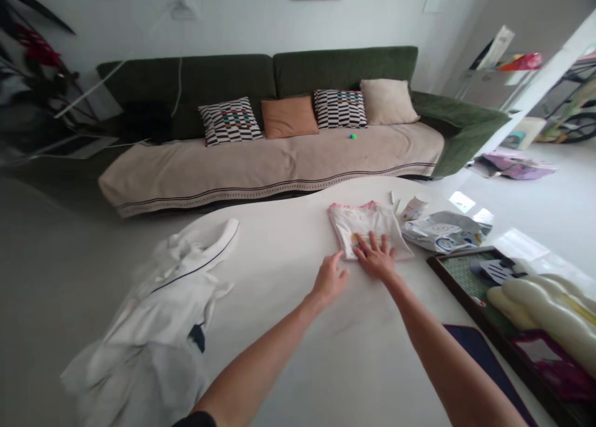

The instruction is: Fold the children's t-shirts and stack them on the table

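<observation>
A white T-shirt (344, 222) with pink trim at its far edge lies folded on the white table (279, 253). My right hand (376, 258) rests flat on its near half, fingers spread over a small print. At the shirt's near left corner is my left hand (329, 277), its fingers apart and holding nothing; whether its fingertip touches the cloth I cannot tell. Rumpled white clothing (172, 309) with a dark stripe is heaped at the table's left side, partly hanging over the edge.
A silver-white plastic package (444, 229) lies right of the shirt. Nearer, a dark-rimmed tray (459, 287) holds a cream inflated-looking object (544, 303) and other items. A dark blue flat item (484, 359) is beside it. Behind the table stands a green sofa (186, 79) with cushions.
</observation>
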### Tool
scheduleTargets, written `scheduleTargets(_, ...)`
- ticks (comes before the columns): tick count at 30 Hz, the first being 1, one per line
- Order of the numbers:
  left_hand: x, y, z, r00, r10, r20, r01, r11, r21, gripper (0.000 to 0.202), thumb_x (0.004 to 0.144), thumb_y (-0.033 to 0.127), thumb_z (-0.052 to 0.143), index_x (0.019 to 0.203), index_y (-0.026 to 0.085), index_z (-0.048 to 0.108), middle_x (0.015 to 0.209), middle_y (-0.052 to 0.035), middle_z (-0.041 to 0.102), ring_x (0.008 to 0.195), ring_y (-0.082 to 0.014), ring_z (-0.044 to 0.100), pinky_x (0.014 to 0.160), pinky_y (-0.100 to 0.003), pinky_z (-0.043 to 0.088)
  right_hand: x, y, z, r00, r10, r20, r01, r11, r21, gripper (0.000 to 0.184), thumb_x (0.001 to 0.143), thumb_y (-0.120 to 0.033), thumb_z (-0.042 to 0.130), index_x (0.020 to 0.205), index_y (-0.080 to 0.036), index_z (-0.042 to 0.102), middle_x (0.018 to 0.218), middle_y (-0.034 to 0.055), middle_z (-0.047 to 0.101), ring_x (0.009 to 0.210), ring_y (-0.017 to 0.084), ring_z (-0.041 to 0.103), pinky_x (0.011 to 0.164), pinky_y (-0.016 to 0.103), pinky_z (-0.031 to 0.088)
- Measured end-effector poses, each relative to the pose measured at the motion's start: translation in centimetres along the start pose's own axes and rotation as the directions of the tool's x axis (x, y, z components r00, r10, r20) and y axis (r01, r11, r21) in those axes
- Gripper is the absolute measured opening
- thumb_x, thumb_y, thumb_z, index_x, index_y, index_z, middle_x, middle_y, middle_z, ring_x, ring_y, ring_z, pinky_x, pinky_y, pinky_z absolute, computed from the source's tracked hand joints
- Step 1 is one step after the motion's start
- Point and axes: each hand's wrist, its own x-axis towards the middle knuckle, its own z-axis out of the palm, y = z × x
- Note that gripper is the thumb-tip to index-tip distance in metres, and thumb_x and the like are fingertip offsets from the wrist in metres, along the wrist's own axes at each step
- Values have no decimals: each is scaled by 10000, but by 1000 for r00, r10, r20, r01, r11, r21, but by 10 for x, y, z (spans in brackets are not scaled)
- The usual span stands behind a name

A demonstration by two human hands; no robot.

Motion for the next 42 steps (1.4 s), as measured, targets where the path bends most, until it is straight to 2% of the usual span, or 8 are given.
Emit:
scheduleTargets(6,-146,3,-85,989,42,139,-30,996,-83,442,766,245,527,1205,239,482,1132,-69,546,914,-146,562,736,-248,481,1,2,-9,992,-35,117,22,993,114,524,844,-530,291,1334,-347,324,1428,103,246,1278,424,162,837,689,245)
scheduleTargets(10,-208,-31,-175,991,-18,-131,40,985,167,294,794,210,456,1061,219,582,1075,-64,570,1023,-176,517,934,-320,390,-59,-46,-26,994,-109,-29,112,977,183,476,863,-408,314,1304,-244,388,1398,132,305,1294,345,197,912,614,273)
scheduleTargets(16,-216,-96,-285,856,-104,-506,406,741,535,359,809,204,409,1138,120,526,1142,-116,534,1123,-203,444,994,-305,309,-214,-135,-24,953,-288,90,233,891,389,392,840,-335,378,1200,-231,495,1340,130,401,1258,288,318,926,540,328)
scheduleTargets(23,-193,-99,-323,777,-391,-493,628,529,571,286,788,293,477,987,142,617,999,-154,615,973,-298,546,774,-377,416,-312,-161,-44,967,-215,140,117,856,504,365,822,-313,407,1160,-243,524,1333,116,410,1261,275,318,956,522,309)
scheduleTargets(29,-175,-40,-310,894,-244,-374,431,695,576,326,874,323,346,1006,166,599,1008,-103,631,976,-214,560,781,-260,399,-312,-172,-94,966,-240,99,65,593,803,345,797,-369,472,1109,-240,546,1170,99,555,1143,238,471,949,415,367)
scheduleTargets(36,-208,31,-183,987,-61,-149,93,971,221,262,843,343,428,823,176,628,748,-74,637,808,-201,593,775,-262,397,-296,-218,-128,906,-204,372,-403,-139,905,532,769,-486,518,1250,-316,368,1157,64,551,980,198,580,792,354,467)
scheduleTargets(39,-221,31,-148,996,-29,88,21,996,92,288,851,324,389,851,176,636,788,-58,654,787,-183,589,764,-266,422,-298,-216,-113,880,-151,451,-474,-204,857,538,712,-458,591,1192,-307,400,1047,36,586,879,172,599,744,325,481)
scheduleTargets(42,-235,15,-146,981,49,190,-62,996,64,318,849,327,378,1023,192,607,1001,-62,641,938,-181,567,854,-275,408,-302,-200,-92,857,-29,514,-512,-161,844,579,655,-409,641,1162,-265,404,961,36,586,825,159,594,719,303,484)
